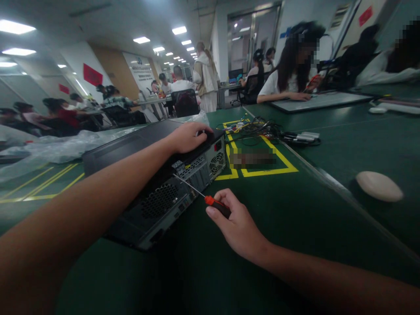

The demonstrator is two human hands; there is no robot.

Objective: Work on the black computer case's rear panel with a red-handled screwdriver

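A black computer tower (131, 144) lies on its side on the green table, its grey metal back panel with vents and a fan grille facing right and toward me. My left hand (192, 136) rests on its upper face near the back corner, with thumb and fingers apart; the fingertips are partly hidden. In my right hand (238, 223) is a screwdriver (214, 202) with an orange-and-black handle, gripped between thumb and curled fingers. Its long shaft points up and left, and the tip meets the back panel by the expansion slots; no screw can be made out there.
Tangled cables (262, 127) lie beyond the tower, near yellow tape (275, 172) and a blurred-out patch. A pale rounded object (379, 186) sits at right. Plastic wrap (65, 146) spreads at left. Across the table a person (288, 74) works over a flat panel (321, 101).
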